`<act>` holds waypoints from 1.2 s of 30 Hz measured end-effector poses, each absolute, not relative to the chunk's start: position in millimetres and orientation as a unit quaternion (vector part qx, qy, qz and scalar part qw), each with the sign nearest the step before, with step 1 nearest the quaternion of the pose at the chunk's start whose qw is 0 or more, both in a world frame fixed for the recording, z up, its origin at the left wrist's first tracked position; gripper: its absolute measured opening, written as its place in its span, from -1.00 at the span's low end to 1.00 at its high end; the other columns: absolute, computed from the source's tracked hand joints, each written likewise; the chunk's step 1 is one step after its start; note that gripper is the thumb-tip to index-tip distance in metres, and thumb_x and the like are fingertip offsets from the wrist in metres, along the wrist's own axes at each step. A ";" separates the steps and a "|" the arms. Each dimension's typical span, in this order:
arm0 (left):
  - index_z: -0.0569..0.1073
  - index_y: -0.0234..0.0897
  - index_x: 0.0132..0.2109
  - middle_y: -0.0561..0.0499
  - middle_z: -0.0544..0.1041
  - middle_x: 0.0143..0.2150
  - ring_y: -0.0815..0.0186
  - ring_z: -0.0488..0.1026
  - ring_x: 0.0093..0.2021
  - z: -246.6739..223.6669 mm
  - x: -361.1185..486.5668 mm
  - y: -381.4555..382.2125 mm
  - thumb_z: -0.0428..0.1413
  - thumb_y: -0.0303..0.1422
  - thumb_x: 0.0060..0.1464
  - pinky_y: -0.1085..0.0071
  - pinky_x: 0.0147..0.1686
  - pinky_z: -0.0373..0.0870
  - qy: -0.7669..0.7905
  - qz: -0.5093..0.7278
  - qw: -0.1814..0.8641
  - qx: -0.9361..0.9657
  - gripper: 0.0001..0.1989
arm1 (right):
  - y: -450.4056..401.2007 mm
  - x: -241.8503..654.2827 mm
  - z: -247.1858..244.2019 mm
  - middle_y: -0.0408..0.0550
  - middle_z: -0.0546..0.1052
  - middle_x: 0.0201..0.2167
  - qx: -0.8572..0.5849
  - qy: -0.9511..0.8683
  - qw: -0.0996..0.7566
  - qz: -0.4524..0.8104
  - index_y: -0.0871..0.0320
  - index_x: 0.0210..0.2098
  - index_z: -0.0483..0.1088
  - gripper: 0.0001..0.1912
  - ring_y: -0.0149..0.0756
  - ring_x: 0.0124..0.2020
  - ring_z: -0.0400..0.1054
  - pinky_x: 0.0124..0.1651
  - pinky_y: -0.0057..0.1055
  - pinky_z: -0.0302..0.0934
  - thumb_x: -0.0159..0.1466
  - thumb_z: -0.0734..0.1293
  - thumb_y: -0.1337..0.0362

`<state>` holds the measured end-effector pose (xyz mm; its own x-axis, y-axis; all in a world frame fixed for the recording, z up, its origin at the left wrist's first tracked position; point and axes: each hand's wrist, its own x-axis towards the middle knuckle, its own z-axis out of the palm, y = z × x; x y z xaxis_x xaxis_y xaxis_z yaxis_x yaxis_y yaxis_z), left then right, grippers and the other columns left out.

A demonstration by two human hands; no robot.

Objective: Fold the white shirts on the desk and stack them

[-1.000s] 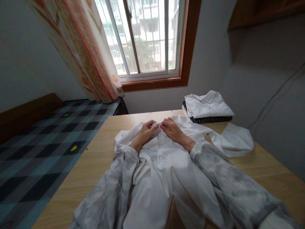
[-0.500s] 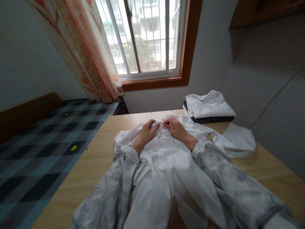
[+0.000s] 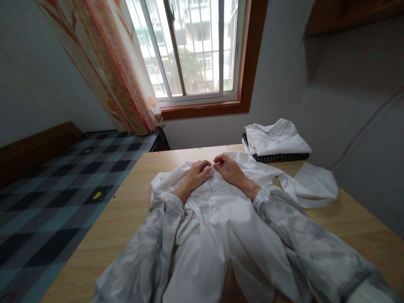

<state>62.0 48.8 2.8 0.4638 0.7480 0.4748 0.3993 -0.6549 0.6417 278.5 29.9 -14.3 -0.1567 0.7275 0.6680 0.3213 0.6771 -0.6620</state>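
Observation:
A white button-up shirt (image 3: pixel 217 214) lies spread on the wooden table, its front facing up and its lower hem hanging toward me. One sleeve reaches out to the right. At the upper front placket, my left hand (image 3: pixel 196 174) pinches the cloth between thumb and fingers. Close against it, my right hand (image 3: pixel 229 169) grips the other side of the placket with its fingertips. Both sets of fingertips nearly meet near the collar. Whatever button lies between them is too small to make out. Lower down the placket, small buttons show.
Folded white clothing (image 3: pixel 276 139) rests on a dark striped folded cloth (image 3: pixel 280 157) at the table's back right. The wooden table (image 3: pixel 126 210) stands beside a bed with a checked cover (image 3: pixel 59 210). Behind are a curtain (image 3: pixel 116 71) and a barred window (image 3: pixel 198 50).
My left fingers have shifted slightly right, closer to my right fingertips on the placket. The shirt stays in nearly the same place.

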 end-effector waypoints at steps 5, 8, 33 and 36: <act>0.66 -0.20 -0.16 -0.02 0.65 -0.28 0.25 0.49 -0.30 3.8 65.3 48.7 0.23 -0.07 0.38 0.33 -0.21 0.42 0.351 0.400 0.223 0.817 -0.70 | 29.8 277.7 -13.6 -0.05 0.58 -0.15 -0.338 -0.742 0.548 0.188 0.05 -0.06 0.45 -0.91 -0.19 -0.18 0.50 -0.03 -0.20 0.42 0.45 0.39 0.23; 0.67 -0.21 -0.15 -0.05 0.69 -0.24 0.22 0.53 -0.25 3.9 65.3 48.9 0.24 -0.07 0.37 0.32 -0.19 0.45 0.356 0.406 0.231 0.809 -0.69 | 29.1 276.3 -13.4 -0.05 0.58 -0.15 -0.339 -0.744 0.547 0.180 0.04 -0.05 0.43 -0.89 -0.18 -0.17 0.49 -0.03 -0.20 0.43 0.44 0.39 0.24; 0.64 -0.23 -0.18 -0.01 0.68 -0.27 0.27 0.50 -0.28 5.0 64.5 46.9 0.28 -0.16 0.30 0.35 -0.21 0.40 0.363 0.424 0.216 0.801 -0.78 | 30.9 280.0 -11.5 -0.05 0.59 -0.22 -0.331 -0.768 0.527 0.148 0.06 -0.16 0.56 -0.97 -0.17 -0.21 0.48 -0.11 -0.24 0.36 0.47 0.47 0.30; 0.63 -0.23 -0.18 0.01 0.65 -0.29 0.28 0.47 -0.29 4.2 64.3 47.3 0.27 -0.19 0.31 0.36 -0.23 0.38 0.361 0.429 0.195 0.805 -0.80 | 31.3 280.2 -10.6 -0.05 0.60 -0.23 -0.322 -0.762 0.539 0.160 0.07 -0.19 0.58 -0.95 -0.18 -0.20 0.49 -0.08 -0.23 0.37 0.46 0.48 0.30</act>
